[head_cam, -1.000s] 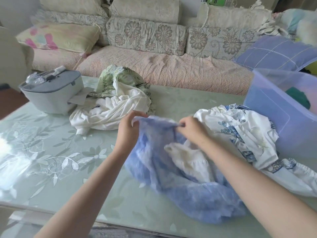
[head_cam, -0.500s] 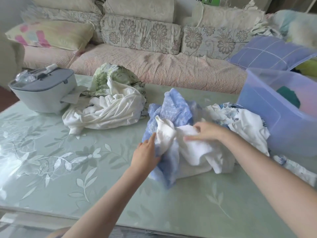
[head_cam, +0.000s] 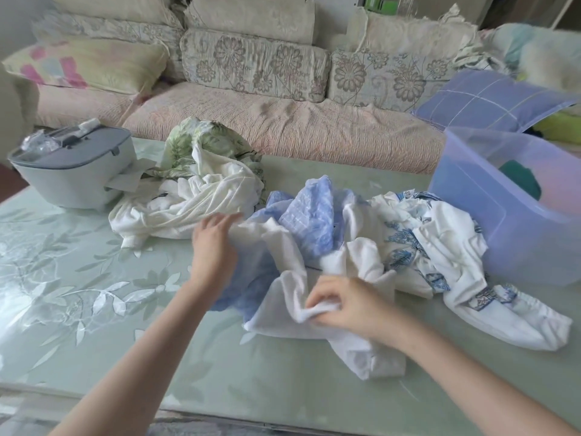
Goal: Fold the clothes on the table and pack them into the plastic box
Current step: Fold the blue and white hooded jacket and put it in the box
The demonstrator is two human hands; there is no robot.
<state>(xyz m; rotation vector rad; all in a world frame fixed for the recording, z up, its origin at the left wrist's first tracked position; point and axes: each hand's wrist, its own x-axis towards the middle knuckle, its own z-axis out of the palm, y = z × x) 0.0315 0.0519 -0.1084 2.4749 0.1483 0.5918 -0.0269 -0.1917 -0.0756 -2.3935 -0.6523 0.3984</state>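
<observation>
left hand (head_cam: 213, 247): straight fingers touch blue-and-white garment (head_cam: 314, 215) at left edge | right hand (head_cam: 345, 306): pinches its white fold | garment crumpled on worktop (head_cam: 78, 278) between hands

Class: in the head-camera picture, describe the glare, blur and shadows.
Head view: bright glare whitens the table at left; the left hand and the right hand, pinching the white garment, look slightly motion-smeared; shadows under that garment are soft; the corner above the plastic box is blurred.
</observation>
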